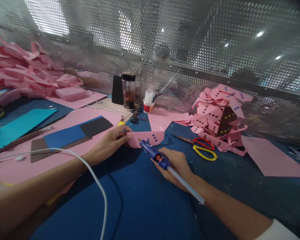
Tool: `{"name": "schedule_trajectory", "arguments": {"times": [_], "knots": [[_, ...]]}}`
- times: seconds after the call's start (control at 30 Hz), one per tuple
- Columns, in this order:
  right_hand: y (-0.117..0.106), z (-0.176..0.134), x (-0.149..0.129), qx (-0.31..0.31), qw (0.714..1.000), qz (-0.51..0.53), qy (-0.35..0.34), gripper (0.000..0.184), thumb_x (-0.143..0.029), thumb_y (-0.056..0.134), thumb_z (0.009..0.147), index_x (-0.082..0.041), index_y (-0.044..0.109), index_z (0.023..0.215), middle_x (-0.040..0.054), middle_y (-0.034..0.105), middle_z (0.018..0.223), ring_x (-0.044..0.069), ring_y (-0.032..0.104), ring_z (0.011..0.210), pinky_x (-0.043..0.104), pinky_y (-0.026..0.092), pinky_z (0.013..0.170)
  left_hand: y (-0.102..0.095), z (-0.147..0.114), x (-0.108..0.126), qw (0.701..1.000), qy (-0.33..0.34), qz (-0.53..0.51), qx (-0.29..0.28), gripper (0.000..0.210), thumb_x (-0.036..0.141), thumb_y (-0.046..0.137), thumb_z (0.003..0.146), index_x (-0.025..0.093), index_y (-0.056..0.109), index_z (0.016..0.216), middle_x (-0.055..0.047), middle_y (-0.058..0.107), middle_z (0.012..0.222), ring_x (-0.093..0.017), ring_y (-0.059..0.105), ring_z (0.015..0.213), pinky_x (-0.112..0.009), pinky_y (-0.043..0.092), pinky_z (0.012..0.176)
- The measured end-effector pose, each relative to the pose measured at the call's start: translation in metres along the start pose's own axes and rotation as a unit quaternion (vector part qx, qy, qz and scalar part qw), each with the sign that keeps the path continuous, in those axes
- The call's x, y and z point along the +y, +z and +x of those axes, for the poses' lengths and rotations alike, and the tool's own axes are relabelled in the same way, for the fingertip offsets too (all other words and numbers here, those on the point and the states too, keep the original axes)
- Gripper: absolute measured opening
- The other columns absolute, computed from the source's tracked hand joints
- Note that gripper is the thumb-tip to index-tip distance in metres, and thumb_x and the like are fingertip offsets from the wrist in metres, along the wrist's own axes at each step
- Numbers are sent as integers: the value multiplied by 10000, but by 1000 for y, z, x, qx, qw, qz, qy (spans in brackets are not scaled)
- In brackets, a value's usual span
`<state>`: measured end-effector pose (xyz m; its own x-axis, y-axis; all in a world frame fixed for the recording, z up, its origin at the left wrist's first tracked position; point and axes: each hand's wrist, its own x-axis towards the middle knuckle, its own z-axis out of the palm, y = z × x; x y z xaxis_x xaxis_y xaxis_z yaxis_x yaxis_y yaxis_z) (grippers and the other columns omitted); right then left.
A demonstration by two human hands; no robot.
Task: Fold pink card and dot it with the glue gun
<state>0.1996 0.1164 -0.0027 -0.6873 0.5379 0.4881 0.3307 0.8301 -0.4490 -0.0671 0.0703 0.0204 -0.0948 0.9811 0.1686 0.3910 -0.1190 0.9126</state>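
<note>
My left hand (120,138) pinches the left end of a pink paper piece (157,136) that bears small dark blue squares. In my right hand (176,163) is a blue hot glue gun (152,151), with a long translucent glue stick (185,183) sticking out of its back. The gun's nozzle points up and left, close to the face of the pink piece; whether it touches cannot be made out. Both hands are over the dark blue tabletop (137,200).
Scissors (205,150) with red and yellow handles lie to the right, before a heap of dotted pink pieces (215,116). Folded pink paper is piled (27,73) at the left. A jar (128,91) and paper cup (148,106) stand behind. A white cable (95,178) crosses my left forearm.
</note>
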Motion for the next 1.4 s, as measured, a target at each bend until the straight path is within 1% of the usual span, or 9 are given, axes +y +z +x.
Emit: {"name": "schedule_trajectory", "arguments": {"times": [0.2, 0.37, 0.57, 0.8, 1.0, 1.17, 1.3, 1.4], "knots": [[0, 1, -2, -10, 1000, 12, 15, 63, -205, 651, 845, -210, 619, 899, -2, 681, 791, 142, 625, 656, 248, 426, 631, -1, 3, -5, 999, -5, -26, -17, 308, 499, 633, 881, 198, 613, 939, -19, 687, 796, -187, 634, 740, -283, 491, 672], [1, 1, -5, -5, 999, 19, 35, 47, -209, 649, 853, -206, 607, 872, 0, 650, 792, 131, 579, 634, 244, 397, 601, -2, 2, -5, 1000, 15, -15, -20, 286, 478, 616, 902, 192, 630, 918, -17, 682, 815, -172, 612, 725, -275, 478, 666], [3, 1, -5, -3, 1000, 12, 26, 81, -207, 663, 843, -199, 598, 891, 12, 630, 834, 143, 601, 683, 247, 417, 638, -3, 1, -7, 999, 11, -21, -34, 273, 453, 608, 922, 181, 614, 938, -8, 680, 809, -160, 604, 730, -271, 470, 677], [5, 0, -2, -13, 1000, -5, 21, 109, -221, 673, 842, -206, 606, 926, 19, 659, 874, 162, 638, 735, 263, 443, 681, -3, 1, -9, 999, 13, -28, -39, 268, 447, 620, 924, 182, 615, 963, 1, 683, 801, -152, 614, 728, -270, 474, 677], [4, 0, -3, -15, 1000, 0, 17, 114, -219, 669, 846, -205, 624, 949, 28, 675, 888, 171, 647, 756, 273, 458, 699, -3, 2, -12, 998, 24, -28, -45, 301, 469, 618, 927, 172, 630, 973, -3, 665, 806, -146, 606, 730, -270, 480, 685], [4, 1, -3, -14, 1000, 3, 20, 116, -218, 667, 848, -206, 632, 958, 30, 683, 901, 171, 649, 758, 276, 464, 701, -2, 2, -10, 998, 29, -20, -50, 290, 446, 614, 935, 161, 625, 988, -5, 657, 807, -138, 593, 720, -267, 474, 679], [5, 1, -3, -16, 1000, -4, 20, 112, -238, 660, 859, -206, 633, 963, 35, 690, 899, 173, 653, 762, 278, 466, 703, -1, 1, -9, 997, 27, -25, -65, 281, 438, 603, 942, 161, 614, 981, -7, 668, 795, -138, 599, 721, -267, 474, 682], [5, 1, -2, -19, 1000, -9, 19, 96, -255, 657, 865, -206, 624, 941, 37, 691, 888, 174, 653, 757, 275, 462, 695, -1, 1, -9, 997, 28, -24, -65, 271, 430, 605, 940, 161, 612, 973, -5, 671, 786, -135, 597, 710, -264, 477, 676]]}}
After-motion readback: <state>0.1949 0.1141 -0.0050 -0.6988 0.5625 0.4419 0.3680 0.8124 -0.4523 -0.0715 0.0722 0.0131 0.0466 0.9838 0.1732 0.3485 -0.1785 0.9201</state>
